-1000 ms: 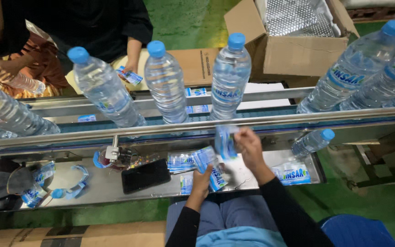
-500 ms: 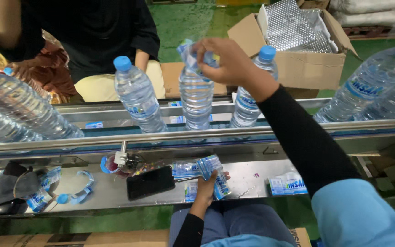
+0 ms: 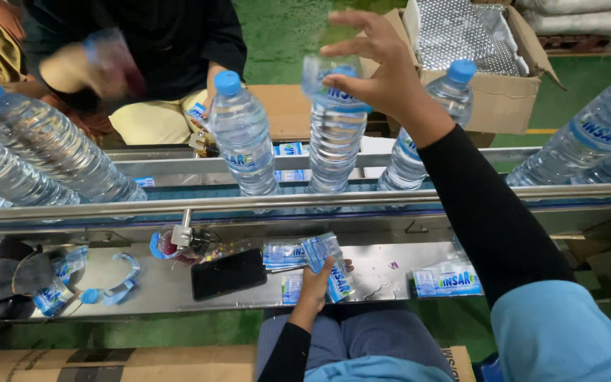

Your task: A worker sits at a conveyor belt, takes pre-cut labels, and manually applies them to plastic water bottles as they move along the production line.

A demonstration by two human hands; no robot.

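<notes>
1. Middle water bottle (image 3: pixel 335 138) upright on the conveyor belt (image 3: pixel 461 189), blue cap half hidden under a clear label sleeve (image 3: pixel 319 76) slipped over its neck.
2. Right hand (image 3: pixel 376 67) raised over that bottle, arm stretched forward in a black sleeve, thumb and forefinger pinching the sleeve at the neck, other fingers spread and lifted.
3. Left hand (image 3: pixel 317 277) low on the steel shelf (image 3: pixel 390 272), wrist bent up from the lap, fingers curled around a bundle of flat label sleeves (image 3: pixel 330 265).
4. Two further upright bottles close by: one (image 3: pixel 243 134) just left of the middle bottle, one (image 3: pixel 426 131) just right, partly behind the right forearm; narrow gaps between all three.
5. Several more bottles lying tilted at the left end (image 3: pixel 44 145) and right end (image 3: pixel 588 141) of the belt; exact count unclear.
6. Steel rail (image 3: pixel 107 206) running along the near edge of the belt, fencing the bottles in.
7. On the shelf: one black phone (image 3: pixel 229 273) left of the left hand, one loose label (image 3: pixel 448 280) to the right, bare metal between.
8. Across the belt, another person's hand (image 3: pixel 83 71) blurred around a bottle; open cardboard box (image 3: pixel 493 64) behind.
</notes>
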